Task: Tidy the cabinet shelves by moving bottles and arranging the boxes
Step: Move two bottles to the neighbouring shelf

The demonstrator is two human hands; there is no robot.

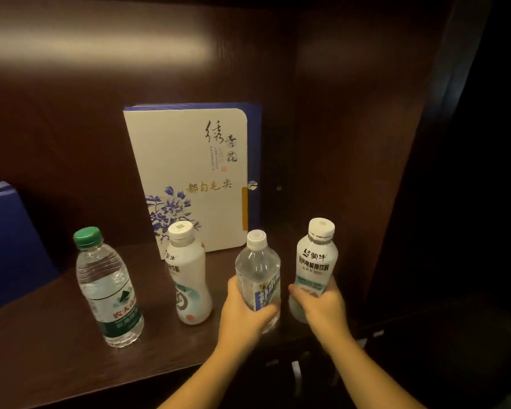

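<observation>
Four bottles are on or just above a dark wooden shelf [56, 343]. My left hand [242, 311] grips a clear white-capped bottle [258, 270] around its lower half. My right hand [322, 305] holds a white drink bottle [317, 258] near the shelf's right end. To the left stand a second white drink bottle [188, 278] and a green-capped water bottle [106, 287], both upright and untouched. Behind them a white box with blue flowers [189, 172] leans against the cabinet's back wall. Whether the held bottles touch the shelf cannot be told.
A dark blue box [9, 240] sits at the shelf's far left, partly cut off by the frame. The cabinet's dark side wall [351, 143] rises just right of my right hand. Below the shelf edge the space is dim.
</observation>
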